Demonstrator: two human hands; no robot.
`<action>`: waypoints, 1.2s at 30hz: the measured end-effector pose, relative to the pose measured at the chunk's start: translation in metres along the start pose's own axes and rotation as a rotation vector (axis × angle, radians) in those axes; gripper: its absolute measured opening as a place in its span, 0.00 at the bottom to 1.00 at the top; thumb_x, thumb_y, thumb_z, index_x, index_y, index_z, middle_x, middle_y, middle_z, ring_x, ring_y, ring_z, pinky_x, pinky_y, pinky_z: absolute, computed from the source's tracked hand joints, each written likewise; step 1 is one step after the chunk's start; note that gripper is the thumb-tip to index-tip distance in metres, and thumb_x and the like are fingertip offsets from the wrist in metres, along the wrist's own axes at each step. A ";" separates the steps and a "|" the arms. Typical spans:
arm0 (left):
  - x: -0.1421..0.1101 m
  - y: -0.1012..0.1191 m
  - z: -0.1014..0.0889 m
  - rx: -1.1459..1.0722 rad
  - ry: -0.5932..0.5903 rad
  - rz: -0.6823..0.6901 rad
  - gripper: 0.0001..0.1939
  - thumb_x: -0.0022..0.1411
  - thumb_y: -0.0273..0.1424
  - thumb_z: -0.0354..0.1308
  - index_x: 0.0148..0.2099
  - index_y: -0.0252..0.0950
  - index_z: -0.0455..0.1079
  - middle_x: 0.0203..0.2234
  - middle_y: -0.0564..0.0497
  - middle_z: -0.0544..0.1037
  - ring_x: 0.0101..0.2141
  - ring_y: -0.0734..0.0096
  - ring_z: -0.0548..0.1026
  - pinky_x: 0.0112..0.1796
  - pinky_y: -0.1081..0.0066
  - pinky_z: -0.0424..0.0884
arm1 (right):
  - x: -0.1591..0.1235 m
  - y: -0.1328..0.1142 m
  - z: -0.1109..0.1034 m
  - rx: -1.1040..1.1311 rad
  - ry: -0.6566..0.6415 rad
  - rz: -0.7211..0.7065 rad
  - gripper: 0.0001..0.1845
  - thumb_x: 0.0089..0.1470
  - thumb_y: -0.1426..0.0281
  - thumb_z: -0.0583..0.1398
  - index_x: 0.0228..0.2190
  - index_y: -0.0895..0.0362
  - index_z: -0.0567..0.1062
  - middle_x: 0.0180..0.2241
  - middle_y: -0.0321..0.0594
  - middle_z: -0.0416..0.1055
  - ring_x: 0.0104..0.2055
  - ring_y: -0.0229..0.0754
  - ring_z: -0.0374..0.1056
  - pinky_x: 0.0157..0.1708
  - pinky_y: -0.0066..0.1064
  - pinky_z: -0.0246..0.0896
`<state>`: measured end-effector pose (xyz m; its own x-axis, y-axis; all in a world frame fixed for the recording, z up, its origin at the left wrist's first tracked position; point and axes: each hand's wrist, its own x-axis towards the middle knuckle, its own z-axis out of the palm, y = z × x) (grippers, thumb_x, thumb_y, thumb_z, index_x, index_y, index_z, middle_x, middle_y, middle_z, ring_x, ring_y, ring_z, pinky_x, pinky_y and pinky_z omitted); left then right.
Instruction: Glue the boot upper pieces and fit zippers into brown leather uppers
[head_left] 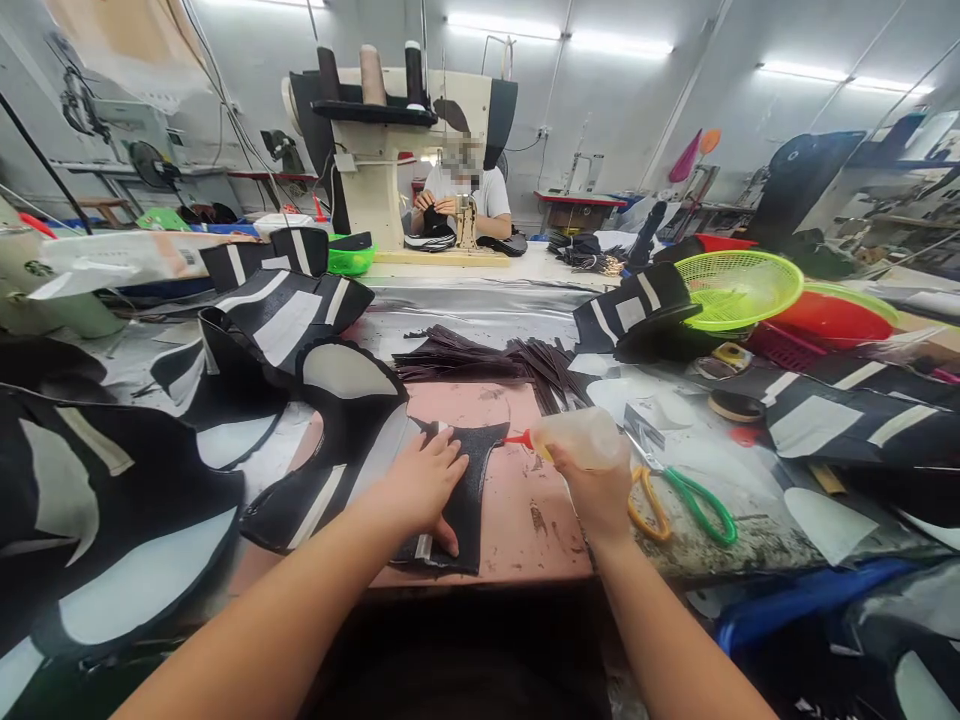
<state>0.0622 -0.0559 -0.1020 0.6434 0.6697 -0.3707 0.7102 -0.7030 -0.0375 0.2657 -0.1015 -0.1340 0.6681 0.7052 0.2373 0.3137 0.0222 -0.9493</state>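
My left hand (424, 485) lies flat on a black fabric piece (469, 520) with white strips, its fingers spread. That piece rests on a pinkish board (540, 530). My right hand (596, 490) is wrapped round a translucent squeeze bottle (581, 437) of pale liquid, tilted on its side. The bottle's red nozzle (517, 439) points left, at the upper right edge of the fabric; whether it touches cannot be told. Green- and orange-handled scissors (694, 505) lie just right of my right hand. Dark strips (457, 355) are heaped beyond the board.
More black fabric pieces (135, 450) crowd the left side. Yellow-green (739, 285) and red baskets (840, 320) stand at the right, near a roll of tape (735, 405). Across the table, a person (491, 195) works behind a sewing machine (367, 170).
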 end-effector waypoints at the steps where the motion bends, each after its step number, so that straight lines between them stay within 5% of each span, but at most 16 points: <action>1: 0.000 0.000 0.001 -0.005 0.006 0.005 0.59 0.28 0.54 0.65 0.60 0.31 0.53 0.59 0.34 0.50 0.60 0.46 0.43 0.56 0.52 0.44 | -0.001 0.001 0.001 0.015 -0.005 0.004 0.33 0.29 0.53 0.66 0.35 0.56 0.63 0.33 0.42 0.69 0.38 0.48 0.66 0.35 0.38 0.62; 11: -0.001 0.001 -0.001 0.006 -0.025 0.008 0.58 0.33 0.53 0.65 0.61 0.29 0.50 0.60 0.34 0.49 0.61 0.49 0.41 0.57 0.51 0.43 | -0.007 0.014 0.008 0.104 -0.109 0.020 0.32 0.30 0.55 0.67 0.36 0.57 0.64 0.32 0.42 0.69 0.32 0.46 0.67 0.26 0.36 0.66; 36: 0.002 0.004 0.002 0.040 -0.010 0.027 0.52 0.40 0.52 0.61 0.62 0.29 0.49 0.61 0.38 0.49 0.61 0.52 0.40 0.56 0.52 0.44 | -0.050 0.005 -0.050 0.006 -0.304 -0.019 0.25 0.30 0.58 0.68 0.29 0.58 0.68 0.28 0.40 0.70 0.30 0.47 0.69 0.30 0.37 0.68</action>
<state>0.0661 -0.0576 -0.1052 0.6591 0.6480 -0.3817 0.6803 -0.7300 -0.0645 0.2672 -0.1720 -0.1405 0.4294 0.8844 0.1831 0.3199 0.0406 -0.9466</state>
